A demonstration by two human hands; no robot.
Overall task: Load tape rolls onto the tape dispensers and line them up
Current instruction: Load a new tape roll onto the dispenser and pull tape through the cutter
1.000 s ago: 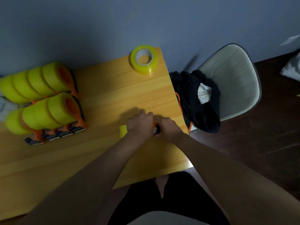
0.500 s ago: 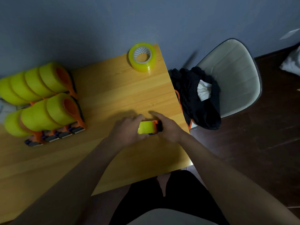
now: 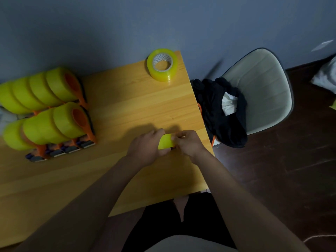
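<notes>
Tape roll (image 3: 165, 144) now uncovered, both hands (image 3: 189, 142) closer around it

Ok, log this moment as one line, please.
phase: loading | left hand: grips tape roll | right hand: on roll's far end, dispenser hidden | loose roll: table's far edge | loaded dispensers: two rows, left

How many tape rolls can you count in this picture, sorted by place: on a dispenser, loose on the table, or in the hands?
Loaded rolls on lined-up dispensers: 8 (they overlap, so this count is approximate)
Loose roll on the table: 1
Held roll between the left hand and right hand: 1
Total: 10
</notes>
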